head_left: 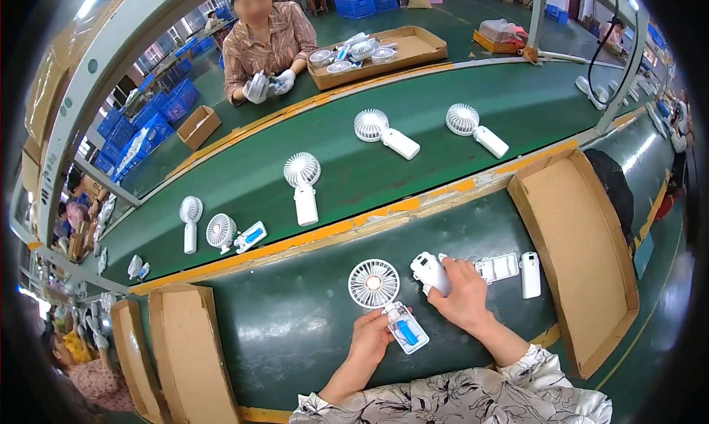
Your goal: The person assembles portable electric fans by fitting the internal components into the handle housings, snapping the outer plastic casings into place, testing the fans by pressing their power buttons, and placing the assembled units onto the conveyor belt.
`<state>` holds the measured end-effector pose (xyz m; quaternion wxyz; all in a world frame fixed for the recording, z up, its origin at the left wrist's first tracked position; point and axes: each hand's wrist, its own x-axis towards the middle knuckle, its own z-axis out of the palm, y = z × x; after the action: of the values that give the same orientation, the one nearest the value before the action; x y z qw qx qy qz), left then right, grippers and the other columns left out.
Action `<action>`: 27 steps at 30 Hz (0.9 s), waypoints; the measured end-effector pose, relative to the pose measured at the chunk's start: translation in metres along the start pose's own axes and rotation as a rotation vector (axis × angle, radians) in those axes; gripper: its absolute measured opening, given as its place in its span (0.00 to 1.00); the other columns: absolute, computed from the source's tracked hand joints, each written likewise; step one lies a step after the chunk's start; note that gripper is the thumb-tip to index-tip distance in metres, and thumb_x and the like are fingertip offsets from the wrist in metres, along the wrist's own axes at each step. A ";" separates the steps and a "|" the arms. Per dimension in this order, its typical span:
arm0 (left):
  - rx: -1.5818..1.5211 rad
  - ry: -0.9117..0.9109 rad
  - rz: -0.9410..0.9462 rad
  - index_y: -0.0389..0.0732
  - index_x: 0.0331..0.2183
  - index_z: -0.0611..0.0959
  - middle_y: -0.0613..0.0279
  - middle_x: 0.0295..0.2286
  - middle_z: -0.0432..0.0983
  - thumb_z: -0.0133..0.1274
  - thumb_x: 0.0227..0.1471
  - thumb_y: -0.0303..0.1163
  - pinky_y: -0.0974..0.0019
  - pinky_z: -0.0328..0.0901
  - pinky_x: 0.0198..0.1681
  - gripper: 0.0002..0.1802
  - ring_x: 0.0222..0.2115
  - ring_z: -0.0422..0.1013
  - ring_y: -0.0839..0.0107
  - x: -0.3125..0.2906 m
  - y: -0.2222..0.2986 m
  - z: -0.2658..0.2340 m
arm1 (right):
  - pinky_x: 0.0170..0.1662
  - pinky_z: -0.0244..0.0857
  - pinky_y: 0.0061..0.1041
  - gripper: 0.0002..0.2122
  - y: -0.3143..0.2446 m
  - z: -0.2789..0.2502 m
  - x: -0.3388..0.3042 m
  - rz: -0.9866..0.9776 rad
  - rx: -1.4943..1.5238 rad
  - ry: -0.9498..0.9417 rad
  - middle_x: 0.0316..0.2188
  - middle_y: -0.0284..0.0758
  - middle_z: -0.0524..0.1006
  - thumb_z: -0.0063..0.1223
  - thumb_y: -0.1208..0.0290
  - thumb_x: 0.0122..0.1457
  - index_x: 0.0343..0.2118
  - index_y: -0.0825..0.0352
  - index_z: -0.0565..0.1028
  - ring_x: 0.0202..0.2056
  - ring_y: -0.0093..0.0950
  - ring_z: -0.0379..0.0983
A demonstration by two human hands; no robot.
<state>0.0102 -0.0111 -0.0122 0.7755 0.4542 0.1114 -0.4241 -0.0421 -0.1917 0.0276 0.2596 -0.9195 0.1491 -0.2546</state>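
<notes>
My left hand [369,338] is closed around the side of an opened white handheld fan [374,284], whose round grille points away from me. A blue battery [406,332] lies in the fan's exposed handle. In my right hand [465,295] is a white handle shell [431,273], lifted just right of the fan head and apart from it. Beyond my right fingers lies an open white shell piece [498,268] with its hollow side up. Next to it is another white handle piece [530,275], closed side up.
A shallow cardboard tray [576,262] bounds my bench at right; another tray [188,350] stands at left. Across the green conveyor belt [354,173] are spread several white fans [303,184]. On its far side a gloved person [269,47] works beside a box of fans [413,46].
</notes>
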 end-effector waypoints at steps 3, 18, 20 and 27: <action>0.002 0.028 -0.011 0.24 0.37 0.71 0.43 0.34 0.72 0.43 0.47 0.22 0.58 0.69 0.37 0.14 0.34 0.72 0.55 0.001 -0.002 0.001 | 0.31 0.62 0.32 0.22 0.007 0.018 -0.006 -0.066 -0.098 0.043 0.26 0.38 0.68 0.57 0.69 0.33 0.36 0.71 0.69 0.30 0.36 0.65; 0.003 -0.008 0.096 0.26 0.35 0.71 0.40 0.32 0.72 0.42 0.45 0.22 0.52 0.67 0.39 0.12 0.32 0.71 0.51 -0.002 -0.005 0.005 | 0.36 0.60 0.33 0.18 0.023 0.016 -0.011 -0.160 0.084 0.193 0.37 0.41 0.68 0.54 0.76 0.37 0.36 0.70 0.69 0.33 0.38 0.65; -0.004 -0.033 0.088 0.26 0.35 0.71 0.40 0.32 0.72 0.42 0.46 0.22 0.53 0.68 0.38 0.12 0.32 0.71 0.51 0.000 -0.007 0.005 | 0.35 0.60 0.32 0.17 0.028 0.015 -0.012 -0.168 0.068 0.229 0.36 0.41 0.69 0.52 0.79 0.37 0.35 0.71 0.69 0.32 0.38 0.65; -0.020 -0.033 0.086 0.26 0.36 0.71 0.41 0.32 0.72 0.43 0.44 0.20 0.55 0.69 0.37 0.13 0.32 0.72 0.51 -0.003 -0.004 0.006 | 0.31 0.61 0.30 0.13 0.030 0.021 -0.013 -0.233 0.213 0.278 0.34 0.42 0.68 0.45 0.89 0.35 0.28 0.72 0.71 0.30 0.39 0.64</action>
<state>0.0044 -0.0147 -0.0097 0.7994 0.4435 0.0832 -0.3966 -0.0454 -0.2027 -0.0091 0.3010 -0.8540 0.0485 -0.4216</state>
